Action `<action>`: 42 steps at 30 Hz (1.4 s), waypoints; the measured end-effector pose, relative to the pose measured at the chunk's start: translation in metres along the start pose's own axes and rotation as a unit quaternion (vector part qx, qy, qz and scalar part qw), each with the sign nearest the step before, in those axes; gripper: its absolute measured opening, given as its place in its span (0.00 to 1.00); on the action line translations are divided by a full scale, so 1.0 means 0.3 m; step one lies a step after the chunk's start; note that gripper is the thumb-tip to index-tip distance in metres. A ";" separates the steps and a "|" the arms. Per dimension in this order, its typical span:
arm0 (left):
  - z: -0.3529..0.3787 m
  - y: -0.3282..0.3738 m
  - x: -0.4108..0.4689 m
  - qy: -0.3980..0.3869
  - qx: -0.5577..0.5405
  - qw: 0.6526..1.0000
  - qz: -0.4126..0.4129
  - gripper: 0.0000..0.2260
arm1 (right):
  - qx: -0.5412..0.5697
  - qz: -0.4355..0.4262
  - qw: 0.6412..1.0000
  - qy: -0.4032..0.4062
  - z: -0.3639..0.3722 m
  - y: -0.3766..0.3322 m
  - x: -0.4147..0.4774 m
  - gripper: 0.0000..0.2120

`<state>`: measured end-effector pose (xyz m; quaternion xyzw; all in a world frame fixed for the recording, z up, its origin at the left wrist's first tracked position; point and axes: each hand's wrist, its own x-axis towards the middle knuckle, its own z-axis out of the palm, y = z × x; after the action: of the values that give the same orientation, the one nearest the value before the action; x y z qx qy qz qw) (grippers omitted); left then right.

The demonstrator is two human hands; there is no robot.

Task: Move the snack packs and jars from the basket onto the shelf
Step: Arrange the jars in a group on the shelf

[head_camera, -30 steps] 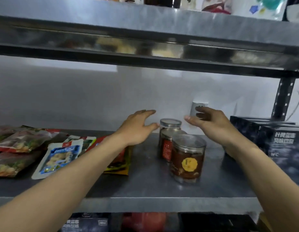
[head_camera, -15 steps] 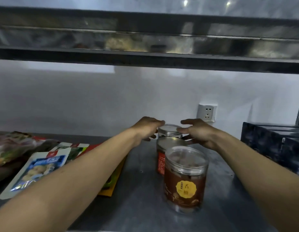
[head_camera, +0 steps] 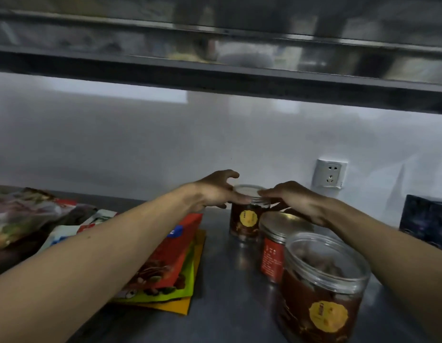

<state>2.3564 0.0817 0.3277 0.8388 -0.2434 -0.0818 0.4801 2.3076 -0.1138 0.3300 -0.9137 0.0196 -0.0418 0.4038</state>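
Placement looks far along: snack packs (head_camera: pixel 165 263) and three jars (head_camera: pixel 274 246) rest on the shelf (head_camera: pixel 227 293), left hand (head_camera: pixel 212 191) and right hand (head_camera: pixel 299 201), fingers uncurled, touching the rear jar (head_camera: pixel 244 219) at its lid; basket unseen, remainder unknown.

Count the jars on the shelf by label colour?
Yellow-label jars: 2
Red-label jar: 1
Total: 3
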 end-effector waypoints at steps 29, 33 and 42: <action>-0.047 -0.033 -0.037 0.078 0.102 0.991 0.032 0.41 | -0.011 0.000 0.997 -0.076 0.003 -0.029 0.007 0.23; -0.079 0.037 -0.087 0.183 0.085 0.973 0.112 0.34 | 0.010 -0.007 0.999 -0.053 -0.087 -0.033 -0.072 0.29; -0.020 0.076 -0.176 0.080 0.115 0.984 0.114 0.18 | -0.077 0.011 0.982 -0.171 -0.142 0.000 -0.216 0.34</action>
<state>2.3052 0.1023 0.3451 0.8589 -0.3058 0.0691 0.4049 2.2392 -0.1406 0.3548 -0.9354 -0.0368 0.1210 0.3301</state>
